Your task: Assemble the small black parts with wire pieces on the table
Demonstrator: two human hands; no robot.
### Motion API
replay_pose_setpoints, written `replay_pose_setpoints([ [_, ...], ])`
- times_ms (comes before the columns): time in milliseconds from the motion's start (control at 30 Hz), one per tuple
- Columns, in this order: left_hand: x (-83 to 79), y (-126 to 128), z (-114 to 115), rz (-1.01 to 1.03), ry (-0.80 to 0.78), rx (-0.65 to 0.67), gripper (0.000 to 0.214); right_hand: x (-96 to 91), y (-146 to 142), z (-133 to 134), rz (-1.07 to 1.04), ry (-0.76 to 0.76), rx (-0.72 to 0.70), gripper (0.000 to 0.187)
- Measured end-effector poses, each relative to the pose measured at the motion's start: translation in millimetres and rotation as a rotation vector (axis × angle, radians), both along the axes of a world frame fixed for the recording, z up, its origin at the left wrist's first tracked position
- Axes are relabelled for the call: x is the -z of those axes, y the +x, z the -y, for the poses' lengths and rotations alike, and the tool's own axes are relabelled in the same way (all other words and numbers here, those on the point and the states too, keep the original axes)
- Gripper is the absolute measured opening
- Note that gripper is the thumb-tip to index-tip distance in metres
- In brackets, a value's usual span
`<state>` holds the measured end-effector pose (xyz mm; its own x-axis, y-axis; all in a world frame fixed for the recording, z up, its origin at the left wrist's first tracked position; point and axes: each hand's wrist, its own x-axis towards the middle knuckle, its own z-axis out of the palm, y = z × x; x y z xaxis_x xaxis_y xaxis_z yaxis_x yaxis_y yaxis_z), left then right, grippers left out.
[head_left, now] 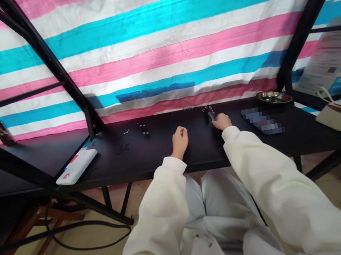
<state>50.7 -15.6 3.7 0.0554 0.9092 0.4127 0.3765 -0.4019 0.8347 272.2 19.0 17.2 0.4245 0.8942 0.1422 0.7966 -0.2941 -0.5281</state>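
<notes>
My left hand (180, 141) is closed above the black table, thumb against curled fingers; whatever it may hold is hidden. To its right, my right hand (222, 122) has its fingers drawn together at the near end of a row of small dark pieces with silvery ends (210, 113). Whether one of them is between the fingertips cannot be made out. Two similar small dark pieces (144, 129) stand side by side, left of my left hand. Toward the back edge lies a line of tiny pale bits (188, 108), too small to name.
A white box-like device (77, 166) lies at the table's left end. On the right are a phone-shaped blurred item (262, 121), a shiny metal dish (274, 97) and a cream pouch (340, 116). Black frame posts (59, 68) rise before a striped sheet (164, 18).
</notes>
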Motion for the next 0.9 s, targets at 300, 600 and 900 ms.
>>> replay_pose_setpoints([
  [300,-13.5,-32.4,-5.0,-0.083,-0.080,-0.347,0.028,3.3,-52.7,24.9,-0.202,0.388,-0.245,0.017],
  [600,-57.2,-124.6,-28.2,-0.680,-0.307,-0.486,0.073,26.2,-53.8,19.1,-0.298,0.540,-0.456,0.019],
  [900,-47.9,-139.5,-45.3,-0.837,-0.171,-0.451,0.053,28.0,-56.3,19.7,-0.322,0.505,-0.503,0.020],
])
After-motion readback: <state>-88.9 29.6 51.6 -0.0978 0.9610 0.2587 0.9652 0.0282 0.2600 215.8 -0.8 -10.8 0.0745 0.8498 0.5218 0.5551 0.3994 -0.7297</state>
